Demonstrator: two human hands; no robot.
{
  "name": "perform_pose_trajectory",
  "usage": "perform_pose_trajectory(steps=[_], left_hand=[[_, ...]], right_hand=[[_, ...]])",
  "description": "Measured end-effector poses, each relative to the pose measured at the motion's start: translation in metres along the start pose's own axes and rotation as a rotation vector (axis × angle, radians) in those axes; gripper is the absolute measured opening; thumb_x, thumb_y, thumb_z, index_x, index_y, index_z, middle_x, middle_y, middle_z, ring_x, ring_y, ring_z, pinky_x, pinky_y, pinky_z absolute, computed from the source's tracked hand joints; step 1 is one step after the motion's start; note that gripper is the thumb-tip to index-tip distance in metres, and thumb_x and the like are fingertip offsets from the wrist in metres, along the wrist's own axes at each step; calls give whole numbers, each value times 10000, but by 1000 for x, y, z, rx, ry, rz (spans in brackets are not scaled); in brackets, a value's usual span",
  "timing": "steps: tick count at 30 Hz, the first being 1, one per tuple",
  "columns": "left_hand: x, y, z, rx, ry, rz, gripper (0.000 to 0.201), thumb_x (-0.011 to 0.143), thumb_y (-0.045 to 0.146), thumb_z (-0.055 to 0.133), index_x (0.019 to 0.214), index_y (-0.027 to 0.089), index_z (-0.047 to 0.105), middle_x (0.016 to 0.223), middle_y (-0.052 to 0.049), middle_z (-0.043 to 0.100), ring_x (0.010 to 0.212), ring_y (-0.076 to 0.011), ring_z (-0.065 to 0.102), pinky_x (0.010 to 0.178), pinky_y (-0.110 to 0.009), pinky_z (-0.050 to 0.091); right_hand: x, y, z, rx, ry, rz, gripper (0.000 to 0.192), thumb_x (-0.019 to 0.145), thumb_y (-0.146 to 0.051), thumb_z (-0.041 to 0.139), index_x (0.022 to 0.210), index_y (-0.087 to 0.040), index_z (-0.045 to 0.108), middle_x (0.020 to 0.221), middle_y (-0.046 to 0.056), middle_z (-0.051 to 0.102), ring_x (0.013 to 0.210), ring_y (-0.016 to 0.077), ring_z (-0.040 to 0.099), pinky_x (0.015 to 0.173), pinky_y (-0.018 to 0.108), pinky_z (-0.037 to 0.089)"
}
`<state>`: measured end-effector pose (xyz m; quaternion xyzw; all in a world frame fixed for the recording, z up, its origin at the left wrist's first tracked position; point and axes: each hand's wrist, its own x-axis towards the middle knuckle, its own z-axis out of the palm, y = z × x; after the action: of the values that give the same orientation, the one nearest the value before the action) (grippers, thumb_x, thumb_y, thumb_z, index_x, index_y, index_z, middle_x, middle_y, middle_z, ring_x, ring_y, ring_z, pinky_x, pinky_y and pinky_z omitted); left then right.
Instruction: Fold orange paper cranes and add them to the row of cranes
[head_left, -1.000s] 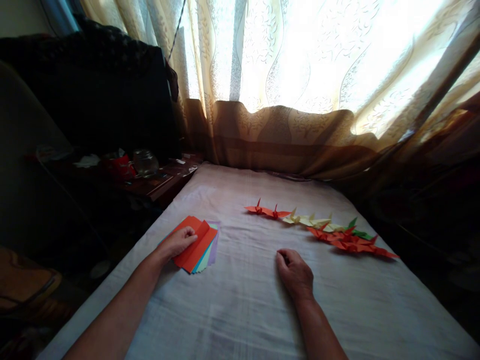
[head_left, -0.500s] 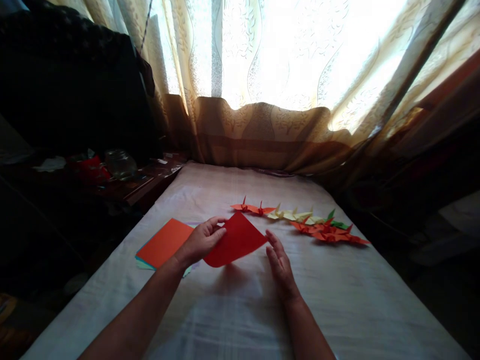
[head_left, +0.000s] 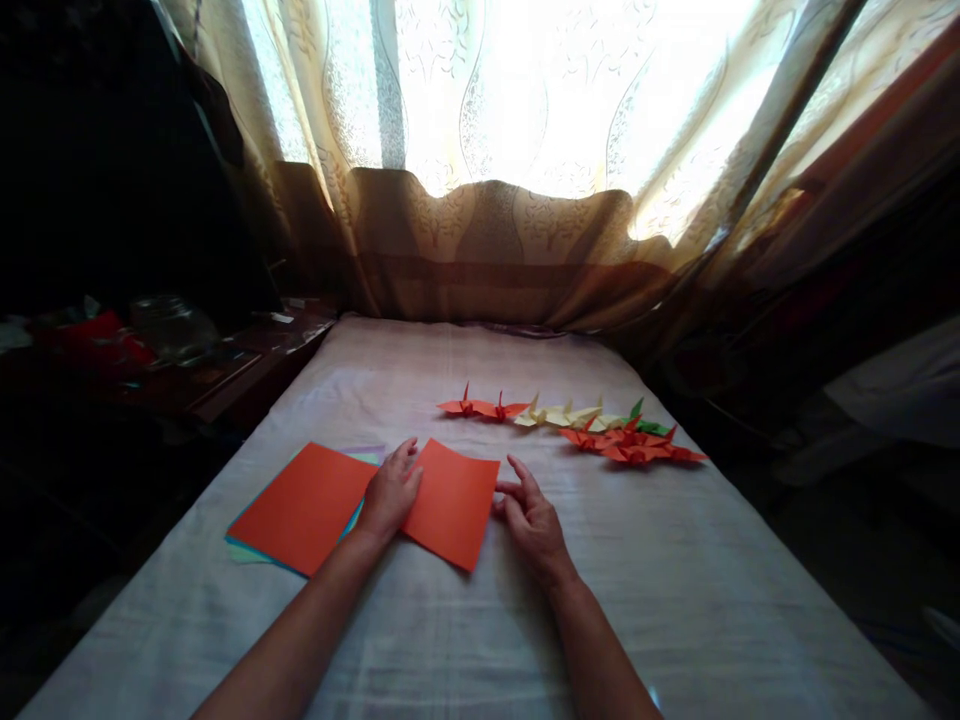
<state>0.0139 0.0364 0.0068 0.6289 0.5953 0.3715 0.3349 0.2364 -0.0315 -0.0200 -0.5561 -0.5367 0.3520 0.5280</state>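
The orange sheet (head_left: 452, 503) lies flat at bed (head_left: 675, 600) centre, left hand (head_left: 390, 495) spread on its 9 o'clock edge, right hand (head_left: 534, 520) open touching its 3 o'clock edge; thin, light, easily creased, probably best lifted by corners.

Both bare forearms enter from the near edge and converge toward the middle. Left hand (head_left: 390, 495): palm down, fingers together and extended toward the far side, lying flat, wrist straight. Right hand (head_left: 534, 520): palm down, fingers loosely spread, pointing far-left, index and thumb stretched toward the left hand. Hands near each other, not touching. Neither grip is closed around anything.
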Motion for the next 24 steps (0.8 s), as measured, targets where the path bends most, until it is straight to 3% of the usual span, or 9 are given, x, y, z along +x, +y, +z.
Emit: perform_pose_trajectory(steps=[2, 3, 6, 8, 10, 13, 16, 20, 24], left_hand=[[-11, -3, -6, 55, 23, 104, 499, 811, 159, 589, 1305, 229, 574, 1477, -93, 480, 1297, -248, 526, 1109, -425, 407], [-18, -5, -10, 167, 13, 260, 472, 840, 189, 576, 1310, 226, 575, 1508, -100, 443, 1334, -259, 489, 1124, -449, 388], [-40, -14, -25, 439, -258, 581, 355, 933, 294, 533, 1279, 273, 615, 1459, -71, 522, 1381, -267, 433, 1180, -545, 254], [-50, -19, -34, 532, -444, 635, 438, 923, 370, 584, 1352, 286, 565, 1437, -80, 549, 1380, -270, 437, 1181, -547, 242], [-57, -22, -38, 580, -499, 630, 567, 886, 453, 636, 1415, 301, 500, 1478, -94, 501, 1405, -291, 400, 1176, -564, 235], [-61, -23, -36, 602, -479, 621, 651, 841, 515, 677, 1421, 288, 491, 1487, -114, 485, 1405, -317, 397, 1161, -601, 239], [-64, -23, -33, 575, -390, 651, 529, 870, 436, 664, 1360, 270, 553, 1403, -104, 579, 1343, -299, 484, 1159, -596, 254], [-68, -20, -35, 469, -211, 666, 242, 974, 283, 480, 1106, 248, 680, 1079, -50, 749, 1004, -210, 693, 1087, -489, 407], [-70, -13, -36, 411, -123, 545, 257, 970, 330, 458, 911, 226, 686, 820, -34, 744, 752, -189, 694, 768, -324, 553]], right_hand=[[-4, 3, -4, -137, -40, -106, 581, 826, -181, 468, 1396, -288, 492, 1062, 12, 732, 790, 142, 706, 793, 305, 585], [-6, 3, -5, -223, -50, -172, 576, 814, -146, 460, 1366, -290, 531, 1105, 20, 721, 872, 153, 703, 850, 320, 573], [-12, 1, -6, -509, -44, -336, 536, 785, -85, 483, 1267, -270, 629, 1159, 58, 689, 1033, 191, 651, 931, 349, 540], [-14, -5, -4, -676, -41, -367, 467, 802, -98, 535, 1215, -273, 667, 1169, 78, 669, 1026, 206, 631, 902, 349, 544], [-15, -13, -1, -817, -31, -376, 359, 822, -157, 612, 1144, -283, 705, 1216, 103, 641, 1037, 231, 616, 879, 371, 538], [-13, -24, 0, -945, -49, -424, 222, 822, -227, 687, 1023, -301, 743, 1378, 123, 555, 1233, 305, 521, 940, 451, 473], [-9, -30, -4, -951, -162, -473, 164, 839, -203, 665, 942, -306, 742, 1405, 89, 559, 1303, 308, 476, 984, 476, 403], [-8, -36, -16, -816, -352, -412, 187, 891, -167, 563, 942, -269, 711, 1076, 42, 743, 1033, 213, 656, 908, 369, 418], [-11, -39, -20, -715, -333, -208, 171, 892, -218, 548, 828, -245, 704, 790, -3, 739, 751, 168, 674, 724, 276, 430]])
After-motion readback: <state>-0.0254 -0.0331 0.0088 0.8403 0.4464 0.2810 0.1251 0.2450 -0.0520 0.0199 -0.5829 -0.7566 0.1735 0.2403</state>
